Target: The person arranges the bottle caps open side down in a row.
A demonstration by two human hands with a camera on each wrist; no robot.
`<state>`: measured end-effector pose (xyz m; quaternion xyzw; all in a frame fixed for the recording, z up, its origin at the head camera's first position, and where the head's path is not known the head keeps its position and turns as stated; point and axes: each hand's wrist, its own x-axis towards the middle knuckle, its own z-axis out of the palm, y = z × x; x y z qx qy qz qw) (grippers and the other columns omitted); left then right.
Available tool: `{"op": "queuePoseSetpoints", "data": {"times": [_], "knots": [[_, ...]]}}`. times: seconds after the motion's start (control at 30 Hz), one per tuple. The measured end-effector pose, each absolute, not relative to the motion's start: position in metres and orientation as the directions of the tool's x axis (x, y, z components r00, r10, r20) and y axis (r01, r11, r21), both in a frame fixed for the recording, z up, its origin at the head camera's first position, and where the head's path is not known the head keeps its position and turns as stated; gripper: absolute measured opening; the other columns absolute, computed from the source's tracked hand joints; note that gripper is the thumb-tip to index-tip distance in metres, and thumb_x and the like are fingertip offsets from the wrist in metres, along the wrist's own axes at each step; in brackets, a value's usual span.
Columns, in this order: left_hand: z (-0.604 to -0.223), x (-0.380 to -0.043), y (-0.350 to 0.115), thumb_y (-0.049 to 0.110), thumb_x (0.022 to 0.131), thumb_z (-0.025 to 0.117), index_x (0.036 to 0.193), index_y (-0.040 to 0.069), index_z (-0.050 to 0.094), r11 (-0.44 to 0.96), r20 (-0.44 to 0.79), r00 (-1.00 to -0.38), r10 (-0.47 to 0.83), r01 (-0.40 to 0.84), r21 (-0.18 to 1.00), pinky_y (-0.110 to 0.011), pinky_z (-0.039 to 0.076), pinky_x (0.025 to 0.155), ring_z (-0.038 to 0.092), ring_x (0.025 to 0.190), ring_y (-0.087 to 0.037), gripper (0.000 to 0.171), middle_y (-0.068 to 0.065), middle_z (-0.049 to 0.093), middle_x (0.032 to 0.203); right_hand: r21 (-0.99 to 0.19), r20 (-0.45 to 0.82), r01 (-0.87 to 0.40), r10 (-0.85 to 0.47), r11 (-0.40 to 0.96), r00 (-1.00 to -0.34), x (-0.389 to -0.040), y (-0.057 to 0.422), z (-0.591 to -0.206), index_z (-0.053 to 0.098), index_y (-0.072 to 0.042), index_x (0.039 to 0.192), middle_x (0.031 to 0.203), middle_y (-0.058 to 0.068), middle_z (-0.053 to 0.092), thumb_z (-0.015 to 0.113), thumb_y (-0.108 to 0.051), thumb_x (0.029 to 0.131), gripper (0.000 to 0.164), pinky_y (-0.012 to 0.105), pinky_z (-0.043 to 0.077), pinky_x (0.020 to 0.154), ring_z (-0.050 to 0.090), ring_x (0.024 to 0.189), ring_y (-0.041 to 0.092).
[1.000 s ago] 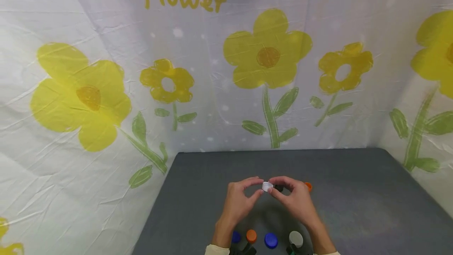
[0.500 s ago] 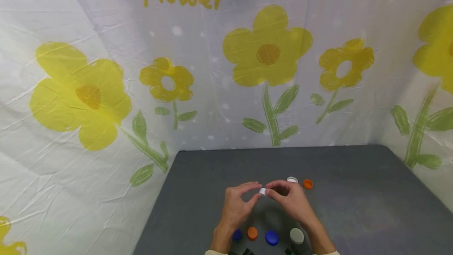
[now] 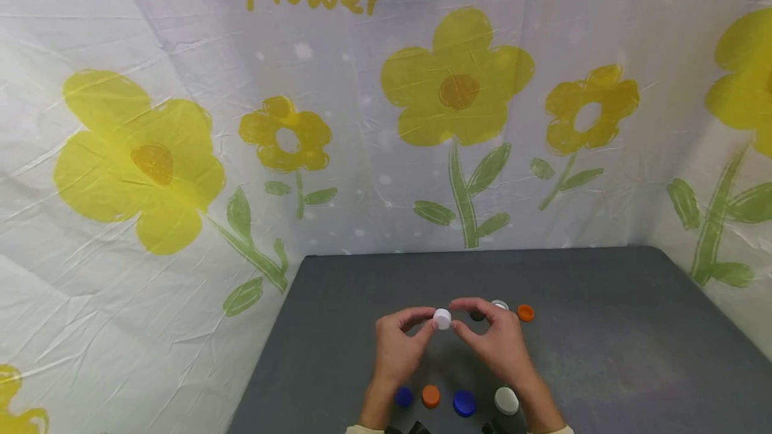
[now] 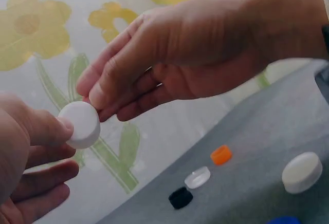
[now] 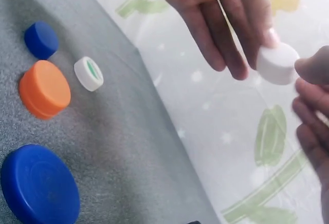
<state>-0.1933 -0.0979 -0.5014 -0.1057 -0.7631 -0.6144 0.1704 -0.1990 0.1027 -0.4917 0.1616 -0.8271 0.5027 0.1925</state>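
A small round white bottle cap (image 3: 442, 319) is held up over the table. My left hand (image 3: 398, 343) pinches it between thumb and fingers. The thumb lies against the cap (image 4: 80, 125) in the left wrist view. My right hand (image 3: 497, 340) curves beside it, thumb and index finger spread, with a narrow gap to the cap in the head view. Seen from the right wrist, the cap (image 5: 276, 63) sits between the left fingertips and the right thumb, which overlaps its edge.
Near the front of the grey table (image 3: 603, 353) lie a small blue cap (image 3: 403, 396), an orange cap (image 3: 431, 396), a larger blue cap (image 3: 464, 403) and a white cap (image 3: 506, 400). Behind my right hand are orange (image 3: 525, 313), clear-white (image 4: 198, 178) and black caps (image 4: 181, 198).
The white cap has turned in the fingers, from a tilted side view to its round face, and shifted slightly left. My right fingers have parted from it; the left still pinches it.
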Motion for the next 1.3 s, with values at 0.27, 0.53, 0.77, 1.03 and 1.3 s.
{"op": "queuePoseSetpoints", "data": {"times": [0.27,0.53,0.77,1.03,1.3], "knots": [[-0.5,-0.19,-0.101,0.014,0.092,0.088,0.101,0.011,0.087,0.159,0.27,-0.961,-0.053,0.258,0.953,-0.022,0.063,0.084,0.08,0.094,-0.013,0.01,-0.006,0.085,0.101,-0.597,0.691,-0.689,-0.173,0.41,-0.702,-0.197,0.095,-0.503,0.081,-0.017,0.118,0.117,-0.005,0.082,0.097,0.007,0.073,0.054,0.007,0.05,0.1,0.079,0.107,0.02],[-0.502,-0.187,-0.107,0.017,0.095,0.084,0.106,0.008,0.086,0.17,0.248,-0.969,-0.017,0.241,0.956,-0.023,0.063,0.086,0.081,0.096,-0.013,0.013,-0.006,0.085,0.105,-0.562,0.709,-0.703,-0.184,0.436,-0.681,-0.195,0.093,-0.509,0.082,-0.015,0.115,0.114,-0.005,0.082,0.097,0.004,0.074,0.048,0.005,0.048,0.1,0.079,0.104,0.02],[-0.497,-0.188,-0.117,0.007,0.094,0.083,0.118,0.007,0.084,0.27,0.41,-0.911,0.044,0.405,0.873,-0.043,0.062,0.106,0.079,0.117,-0.026,0.024,-0.001,0.084,0.118,-0.607,0.672,-0.663,-0.162,0.438,-0.723,-0.198,0.092,-0.502,0.082,-0.016,0.115,0.111,-0.008,0.082,0.097,-0.002,0.078,0.042,0.013,0.055,0.096,0.08,0.102,0.02],[-0.493,-0.189,-0.126,0.008,0.092,0.087,0.118,0.017,0.085,0.388,0.434,-0.894,0.114,0.442,0.809,-0.045,0.064,0.102,0.08,0.115,-0.022,0.027,0.003,0.084,0.115,-0.69,0.568,-0.573,-0.161,0.441,-0.807,-0.198,0.084,-0.498,0.083,-0.019,0.115,0.11,-0.005,0.084,0.095,-0.009,0.084,0.035,0.038,0.065,0.09,0.08,0.103,0.02],[-0.505,-0.19,-0.134,0.006,0.091,0.088,0.114,0.013,0.086,0.552,0.353,-0.918,0.182,0.393,0.735,-0.049,0.064,0.098,0.08,0.11,-0.02,0.024,0.0,0.085,0.112,-0.781,0.355,-0.401,-0.189,0.478,-0.916,-0.201,0.075,-0.511,0.083,-0.024,0.105,0.104,-0.011,0.083,0.095,-0.014,0.086,0.025,0.051,0.063,0.095,0.08,0.106,0.025]]}}
